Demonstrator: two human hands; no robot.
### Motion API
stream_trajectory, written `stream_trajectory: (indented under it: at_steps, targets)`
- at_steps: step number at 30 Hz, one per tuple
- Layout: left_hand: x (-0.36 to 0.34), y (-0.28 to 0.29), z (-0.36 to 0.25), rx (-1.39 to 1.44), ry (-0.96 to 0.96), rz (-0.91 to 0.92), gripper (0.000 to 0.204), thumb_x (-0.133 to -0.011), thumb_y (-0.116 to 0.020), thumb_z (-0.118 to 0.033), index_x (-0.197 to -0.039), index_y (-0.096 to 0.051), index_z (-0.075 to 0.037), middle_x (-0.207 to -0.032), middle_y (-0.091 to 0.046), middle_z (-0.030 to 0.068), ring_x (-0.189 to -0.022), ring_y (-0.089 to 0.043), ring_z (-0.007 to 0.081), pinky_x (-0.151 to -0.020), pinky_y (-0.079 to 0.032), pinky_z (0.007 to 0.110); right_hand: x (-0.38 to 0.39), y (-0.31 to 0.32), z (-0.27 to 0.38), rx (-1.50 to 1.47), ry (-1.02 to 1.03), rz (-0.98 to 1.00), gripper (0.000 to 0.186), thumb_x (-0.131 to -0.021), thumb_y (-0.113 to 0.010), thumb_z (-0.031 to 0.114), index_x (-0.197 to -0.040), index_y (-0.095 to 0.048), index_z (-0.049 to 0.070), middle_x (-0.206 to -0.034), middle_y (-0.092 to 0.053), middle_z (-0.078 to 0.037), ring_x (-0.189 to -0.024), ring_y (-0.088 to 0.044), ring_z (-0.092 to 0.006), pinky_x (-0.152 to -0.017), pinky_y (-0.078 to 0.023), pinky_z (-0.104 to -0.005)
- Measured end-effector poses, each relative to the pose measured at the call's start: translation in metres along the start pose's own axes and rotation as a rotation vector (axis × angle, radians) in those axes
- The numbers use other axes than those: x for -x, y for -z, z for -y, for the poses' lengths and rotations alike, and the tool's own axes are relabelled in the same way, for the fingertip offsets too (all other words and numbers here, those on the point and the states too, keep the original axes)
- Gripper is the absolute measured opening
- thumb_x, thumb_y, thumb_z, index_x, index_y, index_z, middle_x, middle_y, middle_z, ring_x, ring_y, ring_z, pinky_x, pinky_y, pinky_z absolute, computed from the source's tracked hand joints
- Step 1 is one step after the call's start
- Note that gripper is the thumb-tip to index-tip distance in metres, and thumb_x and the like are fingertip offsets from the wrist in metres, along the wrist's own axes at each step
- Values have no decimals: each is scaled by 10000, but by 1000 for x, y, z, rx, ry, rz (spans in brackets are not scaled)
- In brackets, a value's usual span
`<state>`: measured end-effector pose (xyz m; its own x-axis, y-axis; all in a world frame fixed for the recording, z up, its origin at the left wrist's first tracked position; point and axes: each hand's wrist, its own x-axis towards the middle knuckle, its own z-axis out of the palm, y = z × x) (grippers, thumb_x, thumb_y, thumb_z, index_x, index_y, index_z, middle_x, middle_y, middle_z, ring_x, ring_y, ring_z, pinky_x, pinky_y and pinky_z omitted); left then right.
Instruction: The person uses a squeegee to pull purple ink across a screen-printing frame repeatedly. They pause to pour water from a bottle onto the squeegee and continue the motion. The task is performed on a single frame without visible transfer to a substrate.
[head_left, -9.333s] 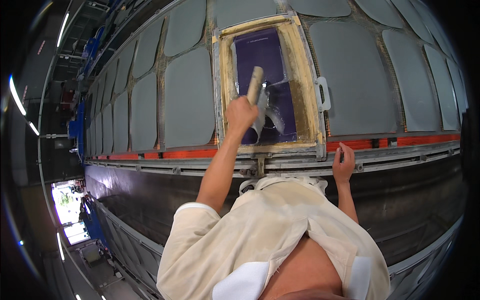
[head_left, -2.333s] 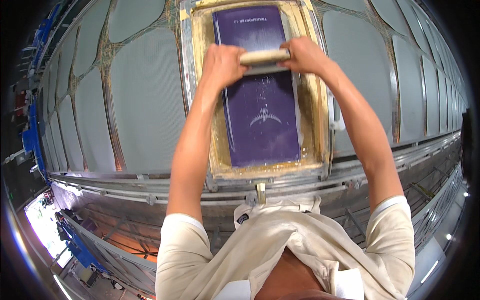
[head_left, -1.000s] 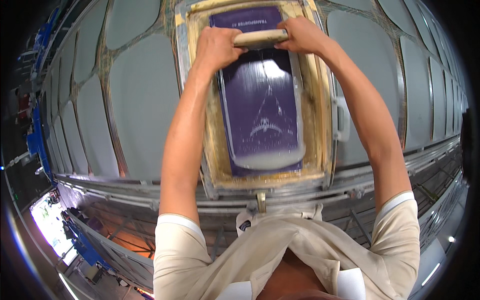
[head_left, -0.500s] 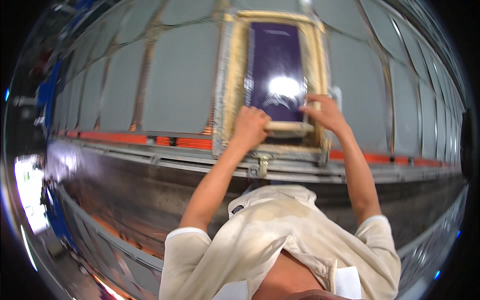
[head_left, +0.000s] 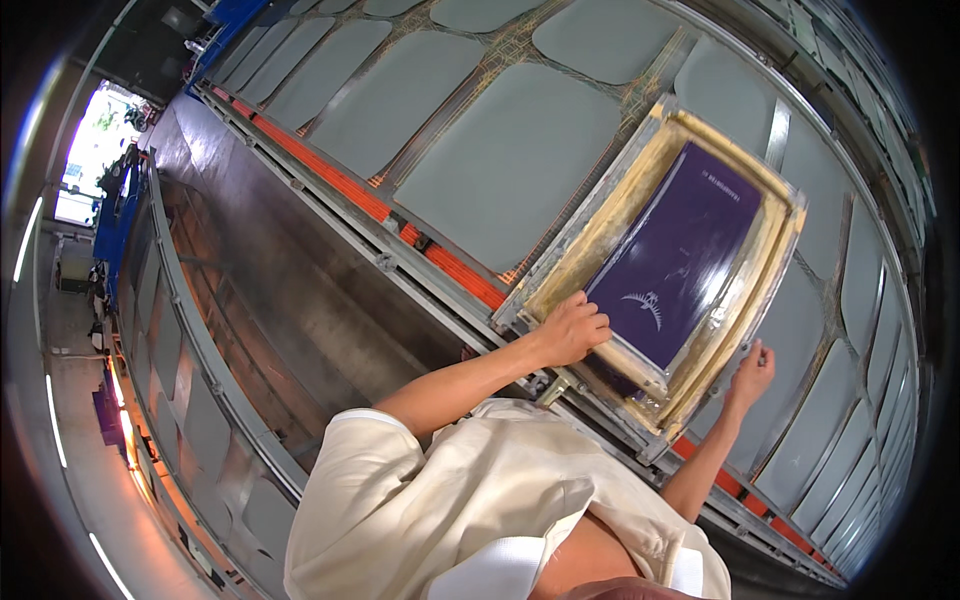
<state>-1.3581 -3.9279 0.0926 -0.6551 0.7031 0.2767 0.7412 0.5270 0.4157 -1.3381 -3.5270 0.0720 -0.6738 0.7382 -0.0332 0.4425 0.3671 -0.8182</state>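
Observation:
A screen frame (head_left: pixel 785 240) with pale taped borders surrounds a purple printing area (head_left: pixel 690 240) bearing a white emblem and lettering. A pale squeegee (head_left: pixel 633 365) lies across its near end. My left hand (head_left: pixel 573 330) grips the squeegee's left end, fingers curled. My right hand (head_left: pixel 750 372) is at the frame's outer right edge, fingers curled; what they hold there is hidden.
Rows of grey panels (head_left: pixel 505 170) continue both ways along the rail-edged table. Orange strips (head_left: pixel 320 160) run along its side. A walkway (head_left: pixel 260 270) separates it from another table (head_left: pixel 185 350); a bright doorway (head_left: pixel 95 150) is at far left.
Both hands came from the far end of the printing area toward me with the squeegee; my right hand then left it for the frame's outer edge. The view has rotated.

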Motion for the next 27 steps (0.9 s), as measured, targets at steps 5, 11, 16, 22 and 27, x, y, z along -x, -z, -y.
stream_trajectory:
  at_steps: [5,11,16,22,27]
  targets:
    - [10,53,45,-96,18,4,244,-616,-704,-52,-853,-687,-108,-874,-651,-3,-845,-608,202,-838,-425,364,33,-48,65,-205,61,13,263,-1003,-648,281,-948,-649,24,-636,-495,26,-559,-421,-60,-502,-313,-262]
    - [69,154,169,-209,0,32,331,-607,-752,-65,-927,-703,-131,-960,-696,-17,-881,-635,201,-847,-440,379,91,-215,110,-342,36,62,266,-986,-661,280,-940,-661,19,-662,-551,-6,-562,-479,-78,-499,-364,-286]
    - [138,207,238,-219,1,88,382,-593,-775,-72,-965,-711,-131,-1022,-714,-23,-879,-635,202,-828,-441,374,126,-290,159,-357,-6,59,262,-975,-662,273,-924,-665,16,-637,-569,-22,-540,-505,-95,-505,-394,-303]
    - [168,192,255,-181,-96,114,523,-536,-768,-49,-1051,-700,-106,-1088,-707,5,-888,-629,215,-805,-442,379,134,-298,176,-245,3,13,286,-965,-659,301,-923,-678,18,-625,-592,-36,-537,-525,-115,-523,-417,-324]
    - [146,180,275,-192,-136,93,531,-566,-753,-42,-1092,-704,-97,-1112,-696,4,-862,-610,222,-785,-427,380,132,-305,173,-2,18,-46,327,-965,-625,326,-976,-687,5,-752,-686,-149,-661,-626,-268,-651,-487,-395]
